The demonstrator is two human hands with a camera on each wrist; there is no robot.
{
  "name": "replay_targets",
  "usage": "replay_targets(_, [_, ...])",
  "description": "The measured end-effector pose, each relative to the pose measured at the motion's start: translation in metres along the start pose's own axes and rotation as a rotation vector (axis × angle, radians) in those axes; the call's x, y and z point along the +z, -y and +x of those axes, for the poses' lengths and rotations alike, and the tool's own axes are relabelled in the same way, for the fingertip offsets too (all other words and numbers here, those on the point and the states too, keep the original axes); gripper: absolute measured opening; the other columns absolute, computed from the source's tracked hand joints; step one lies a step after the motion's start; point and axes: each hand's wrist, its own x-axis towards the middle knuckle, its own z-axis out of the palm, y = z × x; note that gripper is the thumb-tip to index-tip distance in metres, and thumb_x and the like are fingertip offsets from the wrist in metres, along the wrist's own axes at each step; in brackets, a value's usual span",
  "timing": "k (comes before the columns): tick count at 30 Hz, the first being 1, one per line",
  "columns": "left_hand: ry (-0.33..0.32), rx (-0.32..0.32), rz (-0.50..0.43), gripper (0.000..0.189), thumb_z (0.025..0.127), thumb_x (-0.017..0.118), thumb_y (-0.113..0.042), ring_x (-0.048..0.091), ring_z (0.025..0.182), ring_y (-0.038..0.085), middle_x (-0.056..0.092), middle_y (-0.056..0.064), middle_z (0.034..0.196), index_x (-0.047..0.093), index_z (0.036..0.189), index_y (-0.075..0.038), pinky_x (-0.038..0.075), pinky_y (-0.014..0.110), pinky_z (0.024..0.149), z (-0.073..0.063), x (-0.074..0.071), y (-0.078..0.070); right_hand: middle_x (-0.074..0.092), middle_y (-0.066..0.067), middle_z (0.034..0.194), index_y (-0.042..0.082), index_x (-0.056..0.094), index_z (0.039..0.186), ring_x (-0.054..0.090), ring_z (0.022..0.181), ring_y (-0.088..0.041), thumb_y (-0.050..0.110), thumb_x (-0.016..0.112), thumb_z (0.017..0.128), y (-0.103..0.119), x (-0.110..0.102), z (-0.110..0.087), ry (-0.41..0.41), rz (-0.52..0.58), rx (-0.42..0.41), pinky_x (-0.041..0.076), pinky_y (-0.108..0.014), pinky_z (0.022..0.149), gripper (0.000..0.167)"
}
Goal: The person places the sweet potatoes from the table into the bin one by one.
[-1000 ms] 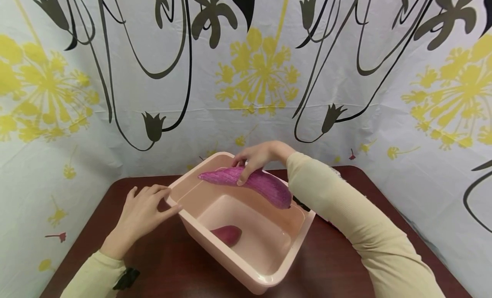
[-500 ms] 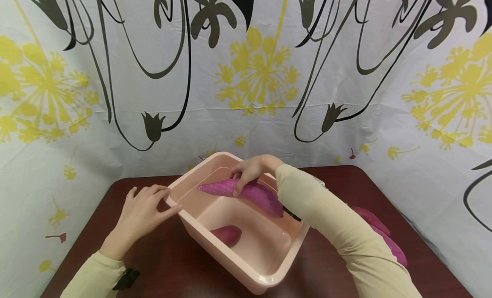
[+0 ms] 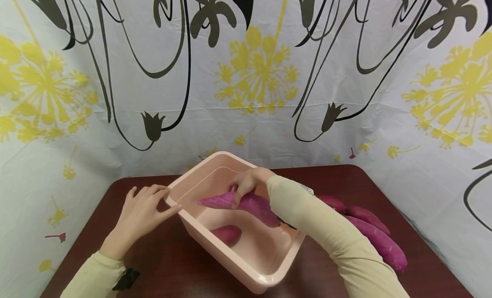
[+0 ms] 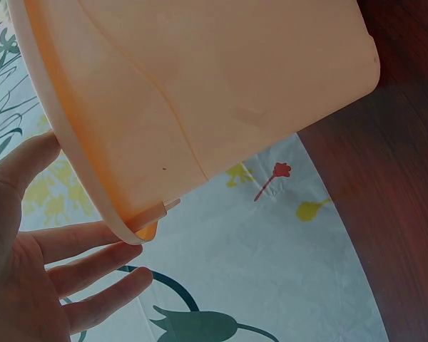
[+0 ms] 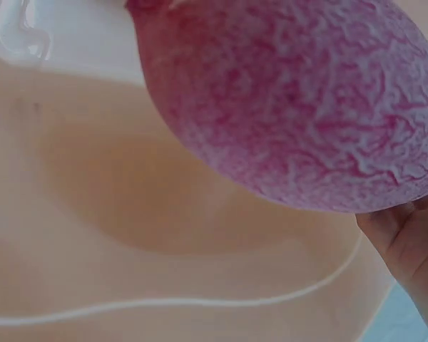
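In the head view my right hand [image 3: 249,183] grips a long, tapered purple sweet potato [image 3: 220,200] from above, inside the pink plastic tub [image 3: 224,260]. Its skin looks wrinkled in the right wrist view, where the sweet potato [image 5: 292,107] hides most of the fingers. A darker red sweet potato [image 3: 229,235] lies on the tub's floor, partly hidden by the near wall. My left hand [image 3: 141,214] touches the tub's left corner, its thumb and fingers fairly straight along the rim; the left wrist view shows the same hand [image 4: 36,249] against the rim.
Several more sweet potatoes [image 3: 380,242] lie on the dark red-brown table [image 3: 173,264] right of the tub, partly behind the right sleeve [image 3: 326,229]. A flower-patterned cloth [image 3: 246,89] hangs behind and at both sides of the table.
My right hand has lowered the sweet potato deeper into the tub, moving slightly left. The sweet potatoes on the right have come into view from behind the sleeve. My left hand stays in place.
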Motion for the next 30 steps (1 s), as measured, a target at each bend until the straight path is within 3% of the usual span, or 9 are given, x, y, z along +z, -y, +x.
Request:
replay_targets(9, [0.01,-0.003,0.0,0.058,0.073,0.062,-0.052,0.05,0.096,0.031,0.057,0.012,0.104,0.064,0.104,-0.002,0.021,0.063,0.086,0.0,-0.002,-0.001,0.054,0.001,0.098,0.015,0.054,0.109,0.055,0.083,-0.012,0.023,0.073,0.07,-0.002,0.009,0.011,0.002,0.018,0.038,0.048,-0.03,0.067,0.044])
replay_targets(19, [0.012,-0.003,0.002,0.059,0.073,0.062,-0.052,0.05,0.096,0.031,0.057,0.012,0.105,0.064,0.104,-0.003,0.022,0.062,0.086,0.001,-0.001,-0.001,0.052,-0.001,0.097,0.016,0.051,0.109,0.055,0.083,-0.013,0.02,0.073,0.071,-0.003,0.021,0.02,0.033,0.04,0.061,0.048,-0.028,0.067,0.044])
replay_targets(30, [0.009,0.001,-0.003,0.058,0.073,0.061,-0.053,0.05,0.096,0.03,0.057,0.011,0.104,0.064,0.104,-0.003,0.021,0.062,0.086,0.0,-0.002,-0.001,0.051,0.001,0.092,0.017,0.054,0.105,0.051,0.084,-0.013,0.022,0.074,0.07,-0.005,0.028,0.023,0.01,-0.047,0.094,0.048,-0.028,0.065,0.041])
